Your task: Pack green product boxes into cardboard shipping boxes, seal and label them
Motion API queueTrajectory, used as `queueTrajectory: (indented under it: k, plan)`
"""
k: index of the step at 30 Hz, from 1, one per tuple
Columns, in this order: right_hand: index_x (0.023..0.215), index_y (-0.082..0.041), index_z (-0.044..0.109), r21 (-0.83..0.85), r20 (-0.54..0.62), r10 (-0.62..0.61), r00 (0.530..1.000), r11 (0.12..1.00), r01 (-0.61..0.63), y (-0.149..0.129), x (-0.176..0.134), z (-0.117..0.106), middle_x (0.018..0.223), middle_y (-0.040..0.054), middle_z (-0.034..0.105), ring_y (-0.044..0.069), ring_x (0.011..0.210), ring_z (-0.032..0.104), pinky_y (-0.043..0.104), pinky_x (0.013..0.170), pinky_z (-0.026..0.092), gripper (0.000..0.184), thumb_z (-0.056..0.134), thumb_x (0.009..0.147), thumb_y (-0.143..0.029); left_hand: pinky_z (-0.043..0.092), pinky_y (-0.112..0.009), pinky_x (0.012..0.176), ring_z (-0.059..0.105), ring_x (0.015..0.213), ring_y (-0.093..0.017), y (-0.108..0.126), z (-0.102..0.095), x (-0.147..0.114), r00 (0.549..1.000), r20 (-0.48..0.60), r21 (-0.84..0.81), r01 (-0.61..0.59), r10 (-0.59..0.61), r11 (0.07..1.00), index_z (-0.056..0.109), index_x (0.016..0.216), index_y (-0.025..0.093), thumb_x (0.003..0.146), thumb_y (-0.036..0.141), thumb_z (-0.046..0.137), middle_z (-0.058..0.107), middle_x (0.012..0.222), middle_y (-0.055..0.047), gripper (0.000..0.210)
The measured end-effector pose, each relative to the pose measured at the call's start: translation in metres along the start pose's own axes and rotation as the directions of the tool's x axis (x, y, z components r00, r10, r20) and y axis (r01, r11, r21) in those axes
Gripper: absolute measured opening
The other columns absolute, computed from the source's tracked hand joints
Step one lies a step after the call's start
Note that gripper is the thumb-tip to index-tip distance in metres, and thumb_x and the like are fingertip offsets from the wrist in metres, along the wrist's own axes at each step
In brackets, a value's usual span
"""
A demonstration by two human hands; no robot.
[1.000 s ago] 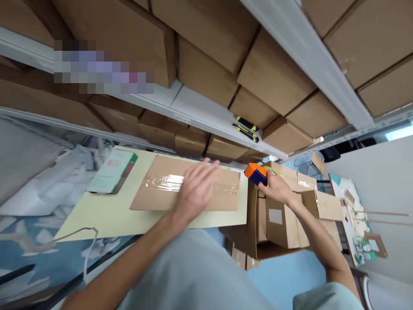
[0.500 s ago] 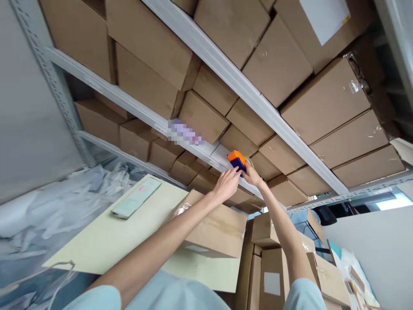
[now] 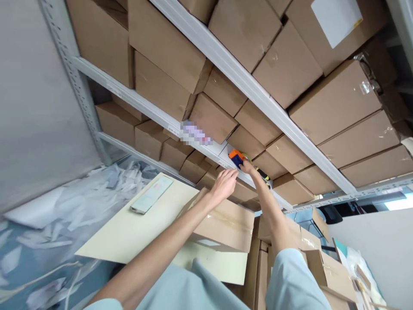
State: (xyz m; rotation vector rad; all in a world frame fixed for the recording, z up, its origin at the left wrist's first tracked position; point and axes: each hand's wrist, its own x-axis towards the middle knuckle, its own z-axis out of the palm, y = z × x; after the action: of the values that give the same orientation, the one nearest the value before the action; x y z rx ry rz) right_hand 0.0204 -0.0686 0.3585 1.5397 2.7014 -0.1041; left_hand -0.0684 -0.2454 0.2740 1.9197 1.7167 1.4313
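Observation:
My right hand (image 3: pixel 248 167) is closed on an orange and dark blue tape dispenser (image 3: pixel 237 158), with an edge of its yellowish roll showing. The dispenser is at a white shelf ledge (image 3: pixel 222 150). Just to the left and nearer to me, my left hand (image 3: pixel 225 184) is apart from it, fingers loosely stretched and holding nothing I can see. Below that hand, a taped cardboard box (image 3: pixel 226 224) rests on a pale green tabletop (image 3: pixel 112 241). Beside my right wrist lies a black and yellow item (image 3: pixel 262 173), partly hidden by the arm.
Metal shelving (image 3: pixel 209 43) full of cardboard boxes (image 3: pixel 167 84) rises in front. A pale green flat packet (image 3: pixel 151 195) lies on the tabletop's left part. Crumpled white wrapping (image 3: pixel 74 206) heaps at the left. More boxes (image 3: pixel 335 275) stand at the lower right.
My left hand has come away from the tape dispenser, back toward me. My right hand still holds the dispenser at the ledge. The black and yellow item has come into sight. The view has shifted slightly.

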Motion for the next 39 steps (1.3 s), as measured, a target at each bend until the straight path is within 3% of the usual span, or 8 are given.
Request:
queueTrajectory:
  k: [4, 7, 11, 17, 24, 32, 36, 39]
  plan:
    - [0.160, -0.006, 0.055, -0.005, -0.051, 0.132, 0.990, 0.991, -0.132, 0.016, -0.008, 0.014, 0.163, 0.0275, 0.061, 0.038, 0.153, 0.057, 0.056, 0.134, 0.041, 0.057, 0.064, 0.107, -0.024, 0.041, -0.054, 0.137, 0.056, 0.160, -0.035, 0.008, 0.005, -0.010, 0.997, 0.081, 0.006, -0.010, 0.010, 1.000, 0.069, 0.155, 0.013, 0.106, 0.022, 0.050, 0.065, 0.167, -0.018, 0.053]
    - [0.160, -0.008, 0.054, 0.017, -0.268, 0.042, 0.962, 0.999, -0.039, 0.053, -0.042, 0.031, 0.160, 0.0270, 0.064, 0.038, 0.155, 0.056, 0.058, 0.137, 0.038, 0.059, 0.058, 0.111, -0.040, 0.033, -0.056, 0.142, 0.047, 0.167, -0.036, -0.001, 0.004, -0.035, 0.991, 0.131, -0.015, 0.003, -0.001, 1.000, 0.064, 0.160, 0.009, 0.110, 0.032, 0.048, 0.057, 0.173, -0.019, 0.057]
    - [0.174, -0.022, 0.039, 0.198, -0.432, 0.026, 0.902, 0.978, 0.067, 0.090, -0.152, 0.066, 0.175, 0.0186, 0.052, 0.036, 0.170, 0.041, 0.070, 0.143, 0.016, 0.067, 0.030, 0.120, -0.060, 0.027, -0.058, 0.144, 0.033, 0.175, -0.036, -0.019, -0.006, -0.079, 0.983, 0.173, -0.057, 0.080, -0.069, 0.995, 0.050, 0.172, 0.015, 0.113, 0.048, 0.047, 0.045, 0.183, -0.016, 0.068]
    - [0.185, -0.025, 0.018, 0.323, -0.289, 0.311, 0.905, 0.922, -0.214, 0.046, -0.289, 0.127, 0.190, 0.0144, 0.029, 0.033, 0.180, 0.018, 0.070, 0.144, 0.013, 0.073, 0.020, 0.121, -0.060, 0.015, -0.064, 0.145, 0.015, 0.180, -0.038, 0.026, 0.027, -0.118, 0.919, 0.392, -0.068, 0.077, -0.044, 0.995, 0.032, 0.182, 0.016, 0.113, 0.053, 0.044, 0.027, 0.191, -0.016, 0.079]
    - [0.187, -0.019, 0.004, 0.504, -0.085, 0.488, 0.869, 0.774, -0.385, 0.067, -0.307, 0.174, 0.195, 0.0151, 0.008, 0.032, 0.182, 0.005, 0.063, 0.146, 0.013, 0.095, 0.032, 0.116, -0.075, -0.002, -0.068, 0.144, 0.010, 0.180, -0.040, 0.056, 0.084, -0.130, 0.875, 0.479, -0.021, 0.091, -0.070, 0.996, 0.033, 0.182, 0.016, 0.113, 0.061, 0.044, 0.021, 0.192, -0.018, 0.082]
    - [0.187, -0.032, 0.012, 0.842, 0.128, 0.472, 0.872, 0.413, -0.348, 0.103, -0.317, 0.195, 0.189, 0.0019, 0.035, 0.023, 0.176, 0.032, 0.054, 0.146, 0.022, 0.094, 0.032, 0.112, -0.085, -0.009, -0.073, 0.142, -0.003, 0.180, -0.044, 0.050, 0.088, -0.132, 0.874, 0.468, 0.018, 0.143, -0.134, 0.990, 0.025, 0.184, 0.019, 0.110, 0.068, 0.051, 0.009, 0.194, -0.015, 0.092]
    - [0.187, -0.029, 0.015, 0.833, 0.161, 0.507, 0.847, 0.391, -0.392, 0.099, -0.319, 0.188, 0.189, 0.0044, 0.036, 0.025, 0.176, 0.034, 0.054, 0.145, 0.024, 0.092, 0.032, 0.113, -0.081, -0.005, -0.071, 0.143, 0.003, 0.180, -0.041, 0.057, 0.089, -0.132, 0.892, 0.433, 0.025, 0.130, -0.128, 0.991, 0.026, 0.184, 0.018, 0.113, 0.058, 0.048, 0.015, 0.193, -0.016, 0.084]
    - [0.186, -0.014, 0.010, 0.734, 0.091, 0.594, 0.799, 0.502, -0.457, 0.094, -0.323, 0.169, 0.193, 0.0166, 0.019, 0.033, 0.180, 0.019, 0.060, 0.146, 0.018, 0.106, 0.038, 0.110, -0.082, -0.001, -0.071, 0.143, 0.006, 0.181, -0.039, 0.049, 0.067, -0.126, 0.898, 0.425, 0.048, 0.104, -0.115, 0.993, 0.025, 0.184, 0.017, 0.115, 0.048, 0.044, 0.016, 0.193, -0.017, 0.078]
